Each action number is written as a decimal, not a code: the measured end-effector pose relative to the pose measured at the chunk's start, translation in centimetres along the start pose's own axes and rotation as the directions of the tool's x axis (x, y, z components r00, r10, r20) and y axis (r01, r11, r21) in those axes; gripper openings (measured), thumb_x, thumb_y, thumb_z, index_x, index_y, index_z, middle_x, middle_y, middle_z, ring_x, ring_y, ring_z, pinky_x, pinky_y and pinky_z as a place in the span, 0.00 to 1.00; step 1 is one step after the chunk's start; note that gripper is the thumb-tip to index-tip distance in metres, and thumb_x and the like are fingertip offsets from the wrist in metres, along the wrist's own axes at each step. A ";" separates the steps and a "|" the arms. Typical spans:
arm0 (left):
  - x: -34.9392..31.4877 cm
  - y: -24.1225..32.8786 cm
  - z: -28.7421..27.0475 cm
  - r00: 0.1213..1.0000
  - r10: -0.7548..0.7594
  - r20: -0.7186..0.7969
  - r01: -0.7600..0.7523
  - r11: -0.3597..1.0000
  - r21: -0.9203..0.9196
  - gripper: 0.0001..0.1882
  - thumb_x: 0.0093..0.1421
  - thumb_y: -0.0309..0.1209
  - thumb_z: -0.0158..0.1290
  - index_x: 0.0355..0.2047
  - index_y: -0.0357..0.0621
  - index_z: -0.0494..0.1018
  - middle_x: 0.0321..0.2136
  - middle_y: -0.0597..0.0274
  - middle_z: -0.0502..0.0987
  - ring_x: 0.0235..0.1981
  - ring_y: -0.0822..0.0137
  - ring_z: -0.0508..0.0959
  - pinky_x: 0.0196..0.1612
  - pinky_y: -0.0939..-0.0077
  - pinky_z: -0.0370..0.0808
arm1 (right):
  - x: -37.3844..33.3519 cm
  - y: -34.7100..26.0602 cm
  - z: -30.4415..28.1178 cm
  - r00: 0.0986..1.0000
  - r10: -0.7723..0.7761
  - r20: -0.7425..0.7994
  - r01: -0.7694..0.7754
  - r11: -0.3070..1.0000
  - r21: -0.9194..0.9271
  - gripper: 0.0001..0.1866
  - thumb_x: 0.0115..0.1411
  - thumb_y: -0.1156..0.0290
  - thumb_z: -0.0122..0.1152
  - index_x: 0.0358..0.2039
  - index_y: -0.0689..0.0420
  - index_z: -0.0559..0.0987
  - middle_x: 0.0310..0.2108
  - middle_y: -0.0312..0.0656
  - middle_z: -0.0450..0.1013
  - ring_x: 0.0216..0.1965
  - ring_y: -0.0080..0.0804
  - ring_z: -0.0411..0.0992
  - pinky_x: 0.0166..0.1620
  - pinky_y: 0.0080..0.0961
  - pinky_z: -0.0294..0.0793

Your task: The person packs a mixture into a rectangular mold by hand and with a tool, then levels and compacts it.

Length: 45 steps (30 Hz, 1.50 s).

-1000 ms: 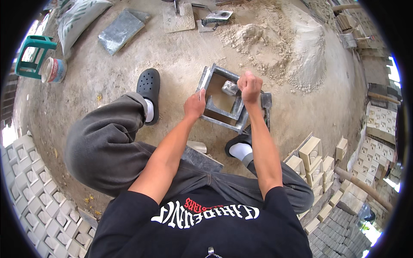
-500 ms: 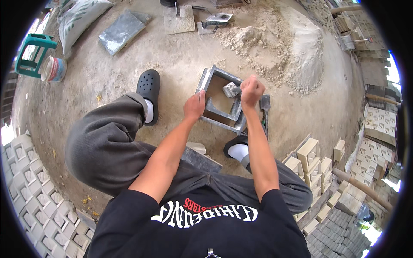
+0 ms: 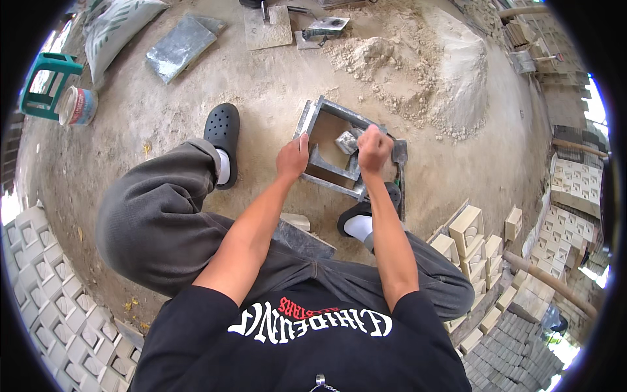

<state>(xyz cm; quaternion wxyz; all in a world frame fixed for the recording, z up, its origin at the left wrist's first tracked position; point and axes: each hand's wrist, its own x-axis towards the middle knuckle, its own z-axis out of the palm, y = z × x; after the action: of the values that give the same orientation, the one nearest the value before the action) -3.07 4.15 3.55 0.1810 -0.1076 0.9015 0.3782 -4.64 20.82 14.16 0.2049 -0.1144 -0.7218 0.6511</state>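
Observation:
A square grey metal mould frame (image 3: 338,108) rests on the ground between my feet, with a curved insert at its near inner corner. My left hand (image 3: 292,158) is closed on its left wall, thumb along the top edge. In a fist over the frame's right side, my right hand (image 3: 375,151) grips a hammer, mostly hiding its handle. The blocky grey hammer head (image 3: 347,142) hangs inside the frame's opening, near the right wall. Whether the head touches the metal cannot be made out.
Beside the frame's right lies a small flat-bladed tool (image 3: 400,151). A heap of pale powder (image 3: 460,85) rises at the far right. Cast blocks (image 3: 466,228) stand at the near right. Metal plates (image 3: 183,47), a bucket (image 3: 80,106) and a green stool (image 3: 49,81) are far left.
My right hand and the hammer have come slightly lower and nearer to me. The left hand keeps its hold on the frame. The whole view has shifted a little.

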 end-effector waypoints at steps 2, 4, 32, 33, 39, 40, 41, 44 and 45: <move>-0.4 -0.5 0.1 1.000 -0.005 0.008 0.006 1.000 -0.017 0.27 0.65 0.53 0.32 0.44 0.52 0.76 0.36 0.47 0.78 0.40 0.45 0.76 0.43 0.53 0.72 | -0.5 -0.8 0.3 0.986 0.166 0.022 -0.166 0.986 0.013 0.25 0.63 0.69 0.43 0.07 0.55 0.57 0.08 0.34 0.56 0.10 0.21 0.53 0.16 0.21 0.51; -0.8 -0.3 0.3 0.998 0.033 -0.058 -0.035 0.999 -0.022 0.28 0.65 0.53 0.31 0.42 0.51 0.77 0.35 0.46 0.78 0.39 0.44 0.76 0.42 0.52 0.71 | -1.0 -1.0 -0.6 0.992 0.106 -0.066 -0.097 0.988 0.123 0.25 0.64 0.69 0.42 0.07 0.55 0.57 0.08 0.33 0.55 0.10 0.20 0.52 0.16 0.21 0.50; 0.9 -0.8 0.7 0.999 -0.046 0.029 0.049 0.993 -0.111 0.31 0.64 0.56 0.33 0.42 0.45 0.77 0.35 0.44 0.78 0.40 0.44 0.76 0.43 0.56 0.71 | -2.3 -1.8 -0.7 0.967 0.094 0.237 -0.135 0.977 0.162 0.25 0.61 0.70 0.43 0.06 0.59 0.58 0.07 0.33 0.56 0.11 0.19 0.52 0.17 0.22 0.49; 0.7 -0.8 0.9 0.999 -0.040 0.007 0.040 0.992 -0.120 0.31 0.64 0.56 0.33 0.40 0.44 0.77 0.34 0.44 0.78 0.39 0.43 0.76 0.43 0.55 0.71 | -2.6 -2.3 -0.5 0.972 0.085 0.221 -0.124 0.977 0.171 0.25 0.61 0.69 0.43 0.06 0.59 0.58 0.07 0.33 0.56 0.11 0.19 0.53 0.17 0.22 0.49; 0.6 -0.4 1.0 1.000 0.000 -0.001 0.000 0.990 -0.140 0.32 0.64 0.55 0.33 0.34 0.39 0.77 0.32 0.40 0.77 0.37 0.41 0.75 0.40 0.53 0.70 | -1.0 -1.2 0.2 0.950 0.181 0.255 -0.222 0.965 0.142 0.27 0.62 0.67 0.44 0.06 0.58 0.59 0.06 0.32 0.56 0.11 0.19 0.53 0.16 0.22 0.50; 0.9 -0.7 0.8 1.000 0.016 -0.024 -0.019 0.991 -0.131 0.33 0.64 0.55 0.33 0.33 0.38 0.77 0.31 0.40 0.76 0.37 0.40 0.75 0.40 0.52 0.69 | -0.9 -1.9 0.5 0.950 0.177 0.255 -0.220 0.964 0.148 0.27 0.62 0.67 0.44 0.06 0.58 0.59 0.06 0.32 0.56 0.11 0.19 0.53 0.16 0.22 0.50; 1.3 -0.8 0.6 0.999 0.019 -0.029 -0.022 0.992 -0.128 0.33 0.64 0.55 0.33 0.33 0.38 0.77 0.31 0.40 0.76 0.37 0.40 0.75 0.40 0.52 0.69 | -1.1 -2.7 0.8 0.958 0.133 0.253 -0.178 0.970 0.163 0.27 0.62 0.67 0.44 0.06 0.58 0.59 0.06 0.32 0.56 0.11 0.18 0.53 0.16 0.22 0.50; 0.9 -1.2 0.8 1.000 0.009 0.015 -0.007 0.995 -0.095 0.33 0.65 0.54 0.33 0.33 0.38 0.77 0.31 0.39 0.76 0.37 0.40 0.75 0.40 0.52 0.69 | -1.6 -2.8 1.2 0.965 0.114 0.238 -0.164 0.966 0.201 0.26 0.62 0.67 0.44 0.06 0.58 0.59 0.06 0.32 0.56 0.11 0.18 0.52 0.16 0.22 0.49; 1.0 -0.7 0.9 1.000 0.011 0.012 -0.010 0.996 -0.090 0.33 0.64 0.54 0.33 0.33 0.38 0.77 0.31 0.40 0.76 0.37 0.40 0.75 0.40 0.51 0.69 | -1.9 -1.1 1.2 0.968 0.056 0.246 -0.110 0.971 0.213 0.27 0.62 0.67 0.43 0.06 0.57 0.57 0.06 0.33 0.55 0.11 0.19 0.53 0.16 0.22 0.48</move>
<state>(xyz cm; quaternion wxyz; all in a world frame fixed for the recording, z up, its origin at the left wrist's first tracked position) -3.56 4.26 2.12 0.1797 -0.1083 0.8828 0.4203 -3.41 18.81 14.93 0.1009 -0.0420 -0.6573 0.7456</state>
